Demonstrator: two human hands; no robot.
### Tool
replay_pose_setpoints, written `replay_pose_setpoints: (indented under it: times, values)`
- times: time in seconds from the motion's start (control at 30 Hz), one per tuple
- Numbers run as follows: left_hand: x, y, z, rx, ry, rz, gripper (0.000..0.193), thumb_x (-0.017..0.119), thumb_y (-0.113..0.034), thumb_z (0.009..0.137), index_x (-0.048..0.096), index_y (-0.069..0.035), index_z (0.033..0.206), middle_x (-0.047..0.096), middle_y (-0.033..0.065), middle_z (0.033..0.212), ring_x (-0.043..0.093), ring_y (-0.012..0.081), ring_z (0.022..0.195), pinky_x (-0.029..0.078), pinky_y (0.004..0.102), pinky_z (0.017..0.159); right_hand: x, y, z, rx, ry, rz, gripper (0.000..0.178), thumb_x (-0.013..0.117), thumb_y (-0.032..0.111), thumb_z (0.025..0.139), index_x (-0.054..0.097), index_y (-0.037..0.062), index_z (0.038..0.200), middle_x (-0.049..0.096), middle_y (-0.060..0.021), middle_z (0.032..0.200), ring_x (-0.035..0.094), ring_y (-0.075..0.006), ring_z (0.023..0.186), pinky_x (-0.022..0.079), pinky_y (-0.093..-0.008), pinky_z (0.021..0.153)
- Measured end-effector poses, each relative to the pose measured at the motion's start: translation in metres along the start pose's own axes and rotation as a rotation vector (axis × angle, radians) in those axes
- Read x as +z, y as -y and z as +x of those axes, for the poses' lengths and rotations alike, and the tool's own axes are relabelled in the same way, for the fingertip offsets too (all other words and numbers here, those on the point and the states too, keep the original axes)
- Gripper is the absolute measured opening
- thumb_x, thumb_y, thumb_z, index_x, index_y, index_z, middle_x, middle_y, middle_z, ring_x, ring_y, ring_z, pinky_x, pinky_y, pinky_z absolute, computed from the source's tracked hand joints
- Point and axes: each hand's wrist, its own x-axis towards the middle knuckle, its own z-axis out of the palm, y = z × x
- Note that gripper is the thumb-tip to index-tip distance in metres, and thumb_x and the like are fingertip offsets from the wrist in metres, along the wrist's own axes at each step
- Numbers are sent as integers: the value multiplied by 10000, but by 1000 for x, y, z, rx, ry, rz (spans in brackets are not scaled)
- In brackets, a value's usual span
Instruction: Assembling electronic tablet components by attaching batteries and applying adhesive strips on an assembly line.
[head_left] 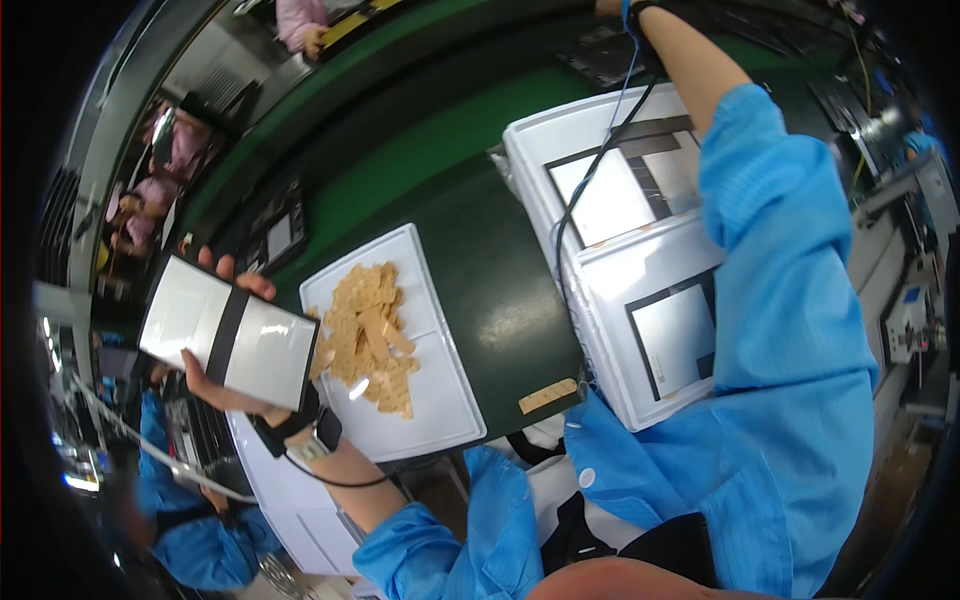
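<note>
My left hand (208, 387) is closed on a flat rectangular panel (262, 352), white and silvery with a black band across its middle and a dark edge. The thumb lies over the panel's face and the fingers wrap round the far edge. Beside that hand is a white tray (440, 405) bearing a heap of tan paper-like strips (365, 330). Stretched far forward, my right arm ends at the top edge of the picture. Only a little of my right hand (608, 7) shows there, its fingers cut off from view.
White foam trays (590, 275) at the right hold similar panels (672, 340). A dark cable (600, 150) hangs across them from my right wrist. One tan strip (548, 396) lies on the dark green bench (505, 310). People in pink (185, 145) and blue (205, 545) work nearby.
</note>
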Motion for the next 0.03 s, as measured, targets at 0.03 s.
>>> replay_pose_setpoints:
  times: [0.03]
  values:
    - [-11,-27,-22,-38,28,53,973,407,-595,890,177,45,1586,496,260,1461,615,357,1063,480,423,974,15,73,-15,217,-178,343,598,686,448,912,585,203,1448,581,-232,1426,501,-149,1403,357,-302,1183]
